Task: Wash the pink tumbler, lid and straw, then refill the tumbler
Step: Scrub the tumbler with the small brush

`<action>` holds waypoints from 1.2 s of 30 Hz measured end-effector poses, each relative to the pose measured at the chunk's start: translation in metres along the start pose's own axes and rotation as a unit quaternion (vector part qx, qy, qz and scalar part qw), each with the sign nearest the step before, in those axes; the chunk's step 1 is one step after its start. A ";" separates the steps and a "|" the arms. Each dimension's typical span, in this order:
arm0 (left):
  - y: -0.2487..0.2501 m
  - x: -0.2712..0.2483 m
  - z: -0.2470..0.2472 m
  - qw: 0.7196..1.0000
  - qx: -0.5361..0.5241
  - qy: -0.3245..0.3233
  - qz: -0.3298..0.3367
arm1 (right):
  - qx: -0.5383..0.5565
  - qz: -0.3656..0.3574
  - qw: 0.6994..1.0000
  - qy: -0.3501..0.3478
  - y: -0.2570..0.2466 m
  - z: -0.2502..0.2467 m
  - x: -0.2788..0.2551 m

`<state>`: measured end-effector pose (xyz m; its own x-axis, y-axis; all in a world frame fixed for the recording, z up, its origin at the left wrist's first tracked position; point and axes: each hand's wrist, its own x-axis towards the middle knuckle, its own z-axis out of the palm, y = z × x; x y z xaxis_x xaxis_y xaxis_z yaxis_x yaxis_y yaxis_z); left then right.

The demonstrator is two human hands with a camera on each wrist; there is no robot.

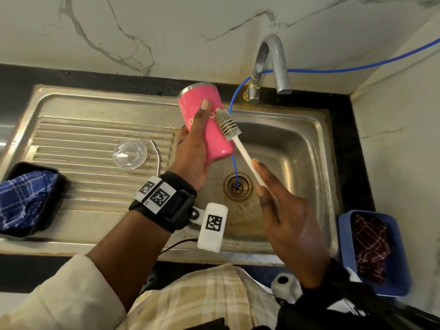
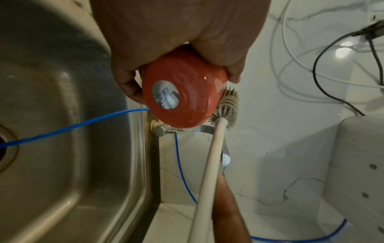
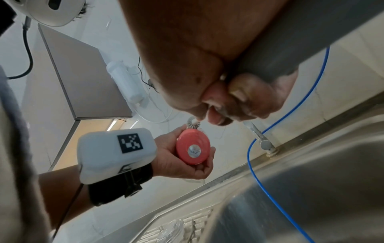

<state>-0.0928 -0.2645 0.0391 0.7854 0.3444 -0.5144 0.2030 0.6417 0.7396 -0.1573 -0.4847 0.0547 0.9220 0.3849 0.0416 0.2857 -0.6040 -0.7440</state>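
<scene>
Wrapped around the pink metal tumbler [image 1: 206, 122], the left hand [image 1: 193, 153] tilts it above the steel sink basin [image 1: 295, 148], presumably so the right hand [image 1: 283, 210], pinching the white silicone bottle brush [image 1: 234, 136], can scrub its side.

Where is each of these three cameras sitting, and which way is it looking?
Head: worn up top, looks down on the steel sink; both forearms show.
Left wrist: looks along the left hand to the pink metal tumbler.
Right wrist: under the right hand, looks across to the left hand's grip.
All three share the tumbler and the white long-handled bottle brush.
</scene>
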 end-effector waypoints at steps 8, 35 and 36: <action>0.011 -0.002 -0.003 1.000 0.006 0.013 0.005 | -0.001 0.011 1.000 -0.028 0.002 0.001 -0.010; 0.012 -0.005 -0.002 1.000 -0.013 -0.002 0.009 | 0.009 0.003 1.000 -0.022 0.001 0.000 -0.014; 0.009 -0.008 0.000 1.000 -0.004 -0.011 0.006 | 0.005 0.006 1.000 -0.015 0.000 0.000 -0.010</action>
<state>-0.0970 -0.2617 0.0493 0.8008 0.3369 -0.4952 0.1886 0.6430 0.7423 -0.1662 -0.4886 0.0546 0.9170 0.3987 0.0117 0.2711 -0.6015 -0.7515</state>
